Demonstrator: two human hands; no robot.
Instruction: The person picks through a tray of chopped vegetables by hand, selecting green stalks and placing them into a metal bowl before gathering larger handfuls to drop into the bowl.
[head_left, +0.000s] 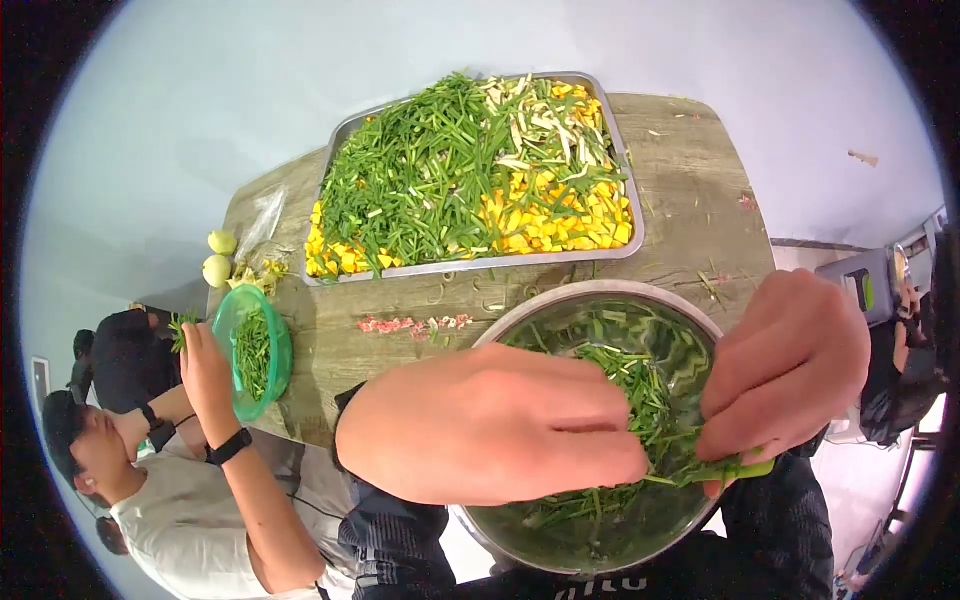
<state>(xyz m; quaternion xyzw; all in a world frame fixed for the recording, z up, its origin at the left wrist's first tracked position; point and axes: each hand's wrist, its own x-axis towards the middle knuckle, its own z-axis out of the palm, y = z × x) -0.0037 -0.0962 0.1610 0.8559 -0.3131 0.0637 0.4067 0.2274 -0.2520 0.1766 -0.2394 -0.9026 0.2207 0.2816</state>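
A steel bowl (690, 300) of loose cut green stalks (640, 385) stands low in front of me. Over its left and middle part reaches my left hand (490, 425), its fingers closed on the ends of some green stalks (690, 468). At the bowl's right rim, my right hand (790, 365) is closed around the same stalks, fingertips bent down and part of the thumb showing below. A flat lime-green piece (755, 468) sticks out beneath its fingers; I cannot tell what it is.
Beyond the bowl, a metal tray (470, 265) on the wooden table (690, 160) holds cut greens, yellow cubes and pale strips. Red-and-white scraps (410, 325) lie nearby. At left, a person (215, 500) holds greens by a green basket (285, 370); two pale round vegetables (218, 255) lie behind.
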